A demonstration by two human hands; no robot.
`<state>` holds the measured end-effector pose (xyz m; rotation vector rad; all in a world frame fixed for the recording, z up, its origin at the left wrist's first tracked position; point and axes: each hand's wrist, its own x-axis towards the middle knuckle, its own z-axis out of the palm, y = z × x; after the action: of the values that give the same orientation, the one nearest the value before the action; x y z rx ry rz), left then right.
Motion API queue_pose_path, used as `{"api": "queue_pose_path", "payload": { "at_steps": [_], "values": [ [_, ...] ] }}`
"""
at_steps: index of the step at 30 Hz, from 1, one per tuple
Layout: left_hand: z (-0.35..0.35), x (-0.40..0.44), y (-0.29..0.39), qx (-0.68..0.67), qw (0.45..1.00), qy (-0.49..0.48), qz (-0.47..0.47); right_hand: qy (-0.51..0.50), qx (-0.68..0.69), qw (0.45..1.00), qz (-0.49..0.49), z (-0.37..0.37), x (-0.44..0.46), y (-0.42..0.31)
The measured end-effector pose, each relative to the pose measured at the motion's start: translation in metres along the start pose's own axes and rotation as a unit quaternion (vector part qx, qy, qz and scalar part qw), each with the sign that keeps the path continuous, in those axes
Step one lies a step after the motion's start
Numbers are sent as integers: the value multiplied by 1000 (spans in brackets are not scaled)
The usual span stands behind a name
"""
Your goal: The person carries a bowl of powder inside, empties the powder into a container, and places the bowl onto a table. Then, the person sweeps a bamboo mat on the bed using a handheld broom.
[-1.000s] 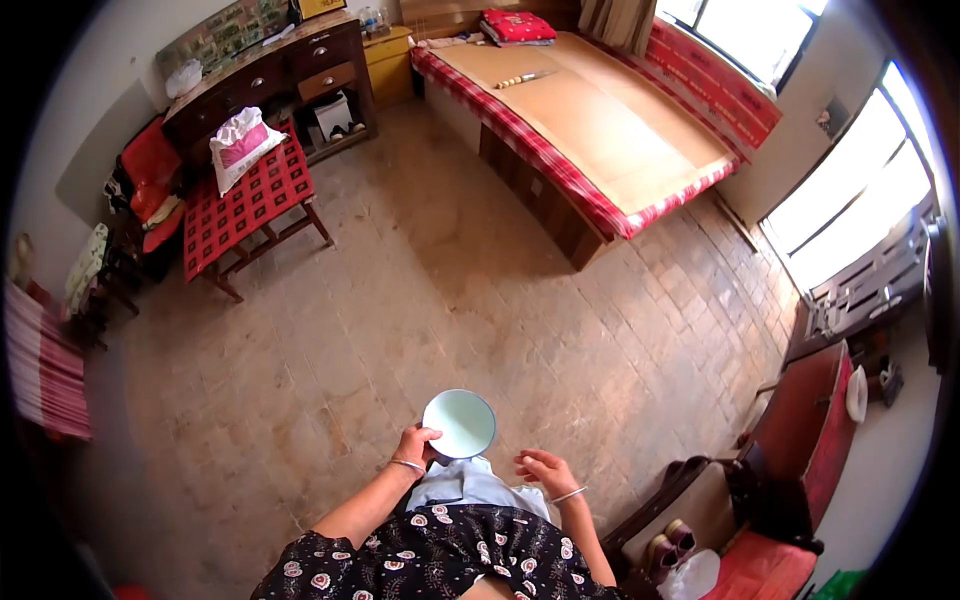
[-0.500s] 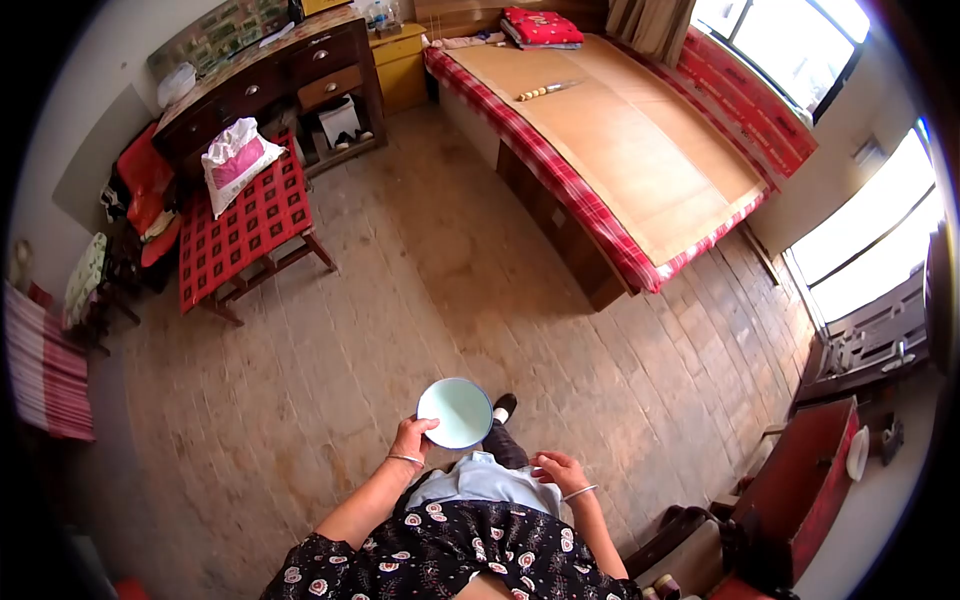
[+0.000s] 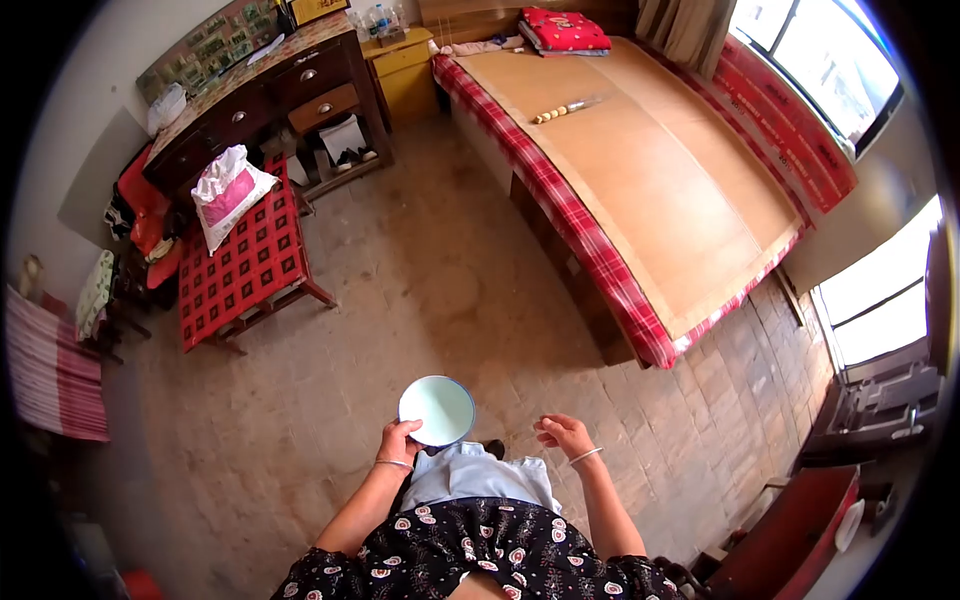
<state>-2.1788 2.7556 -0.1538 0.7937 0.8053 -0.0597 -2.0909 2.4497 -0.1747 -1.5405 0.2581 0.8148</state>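
Note:
My left hand point(image 3: 400, 441) grips the near left side of a round bowl point(image 3: 437, 410), with the thumb over its rim. The bowl is pale mint inside with a dark blue edge; I cannot make out anything lying in it. It is held in front of my waist above the floor. My right hand point(image 3: 565, 435) is raised to the right of the bowl, apart from it, with loosely bent fingers and nothing visible in them. Each wrist wears a bracelet. A light blue cloth point(image 3: 480, 475) hangs at my waist below the patterned black top.
A bed point(image 3: 650, 180) with a tan mat stands ahead right, a rolling-pin-like object point(image 3: 560, 112) on it. At left, a low table point(image 3: 250, 280) with red cloth bears a white-and-pink bag point(image 3: 230, 195). Behind is a dark desk point(image 3: 260, 110). A red chest point(image 3: 790, 535) stands right.
The view has moved forward towards the bed and table. My right hand has swung out from my waist, away from the cloth. The bowl stays in my left hand.

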Motion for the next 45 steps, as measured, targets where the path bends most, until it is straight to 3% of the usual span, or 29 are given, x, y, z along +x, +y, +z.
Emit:
{"api": "queue_pose_path", "payload": {
  "at_steps": [9, 20, 26, 31, 36, 45],
  "values": [
    [52, 142, 71, 6, 1000, -2, -9, 23, 22, 999, -9, 0, 135, -84],
    [153, 295, 212, 37, 999, -22, -18, 98, 41, 994, 10, 5, 267, -209],
    [190, 372, 243, 56, 998, -14, -32, 121, 70, 988, 70, -29, 336, -228],
    [243, 414, 267, 43, 998, 37, -30, 109, 46, 992, 49, -60, 420, -284],
    [283, 454, 287, 27, 999, 23, -29, 106, -29, 994, -2, -84, 488, -358],
    [337, 547, 334, 63, 997, 23, -44, 130, 33, 991, -5, -108, 581, -419]
  ]
}}
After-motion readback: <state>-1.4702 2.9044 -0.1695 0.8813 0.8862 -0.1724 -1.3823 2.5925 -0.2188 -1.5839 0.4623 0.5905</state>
